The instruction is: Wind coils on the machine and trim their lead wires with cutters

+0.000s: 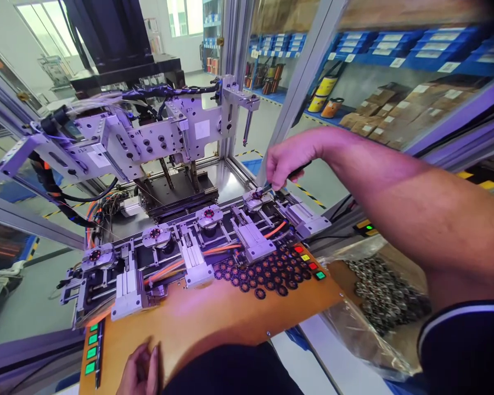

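Observation:
My right hand [287, 159] is closed around a slim dark tool [298, 170], perhaps tweezers; its exact kind is hard to tell. The tool's tip is at the rightmost metal fixture [257, 202], where a dark ring-shaped part sits. Three more fixtures stand to the left in the row, with ring parts on them, such as the ring [208, 214] with red marks. Down at the bottom edge, my left hand [140, 368] rests by the orange worktop [181, 323], fingers apart and nothing in them. Several loose dark rings [260, 293] lie on the worktop.
Above the fixtures hangs a machine head [148, 137] with cables. Square coloured buttons [313, 266] line the worktop's right side, with green buttons [91, 353] at the left. A plastic-lined box [389, 296] of small metal parts stands at right. Aluminium posts [300, 71] frame the station.

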`<act>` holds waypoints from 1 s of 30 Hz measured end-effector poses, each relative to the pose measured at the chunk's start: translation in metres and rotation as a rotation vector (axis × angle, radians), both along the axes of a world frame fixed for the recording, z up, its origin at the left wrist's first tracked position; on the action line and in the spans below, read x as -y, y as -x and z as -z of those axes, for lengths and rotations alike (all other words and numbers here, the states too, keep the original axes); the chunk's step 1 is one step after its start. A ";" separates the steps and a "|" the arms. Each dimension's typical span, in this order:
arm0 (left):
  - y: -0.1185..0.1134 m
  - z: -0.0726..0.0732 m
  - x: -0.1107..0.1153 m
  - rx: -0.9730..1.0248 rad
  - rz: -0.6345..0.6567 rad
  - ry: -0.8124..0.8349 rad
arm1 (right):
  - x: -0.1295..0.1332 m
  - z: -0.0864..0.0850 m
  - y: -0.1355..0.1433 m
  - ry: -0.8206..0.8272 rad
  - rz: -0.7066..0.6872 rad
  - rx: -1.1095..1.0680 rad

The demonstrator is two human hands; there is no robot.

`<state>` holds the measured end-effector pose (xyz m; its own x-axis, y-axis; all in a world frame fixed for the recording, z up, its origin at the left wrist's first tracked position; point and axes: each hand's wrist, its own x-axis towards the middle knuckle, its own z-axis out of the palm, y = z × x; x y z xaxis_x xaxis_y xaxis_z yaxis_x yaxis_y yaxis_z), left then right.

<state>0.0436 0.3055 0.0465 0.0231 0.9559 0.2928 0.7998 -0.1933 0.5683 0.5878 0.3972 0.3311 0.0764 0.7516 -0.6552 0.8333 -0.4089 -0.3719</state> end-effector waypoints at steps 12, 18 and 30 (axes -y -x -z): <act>0.000 -0.019 -0.001 -0.024 0.220 0.097 | 0.134 0.135 0.218 -0.031 0.163 -1.102; -0.035 -0.040 0.020 -0.003 0.523 0.350 | 0.137 0.256 0.292 -0.157 0.255 -0.916; -0.029 -0.056 0.040 -0.140 0.485 0.298 | 0.158 0.251 0.275 -0.704 -0.144 -0.106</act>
<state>0.0722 0.2654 0.1022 0.4980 0.8669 -0.0244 0.7311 -0.4045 0.5494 0.3130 0.2397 0.0797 -0.0922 0.9957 -0.0103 0.8056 0.0685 -0.5885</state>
